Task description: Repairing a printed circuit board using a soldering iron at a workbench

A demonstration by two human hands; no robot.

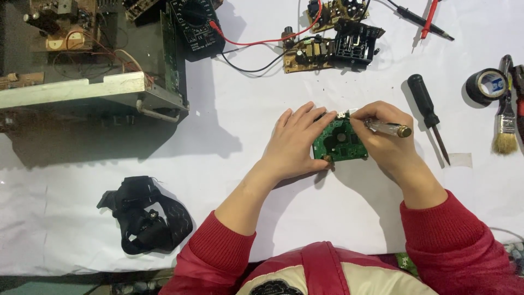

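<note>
Green circuit board (341,143) sits flat on the white table cover (245,125), right in front of the person and between both hands. Looks light, thin and rigid to me, the kind of thing that won't flex much but would hate being bent or pressed on its little black chips, so I'd say hold it by the bare edges, not on the components. That's roughly how it's being handled: the left hand (297,142) lies over the board's left edge with fingers together and flat, pinning it down, while the right hand (382,136) is closed in a pinch around a screwdriver with a clear handle (388,128), tip pointing at the board's top edge near a small metal connector. Red padded sleeves (453,235) frame the near side. Off to the near left there's a black strap bundle with a mount (144,216), soft webbing plus hard plastic. Right of the hands lies a black-handled screwdriver (428,114), smooth grip, slim steel shaft, and past that a paintbrush (506,128) with pale bristles and a roll of black tape (486,86). Further back: two brownish boards with capacitors (308,53), a black multimeter (196,24) with red and black leads (256,52) snaking around, and probes at the far right. Far left is an opened metal chassis (82,65), hard sheet edges, wires everywhere inside.
</note>
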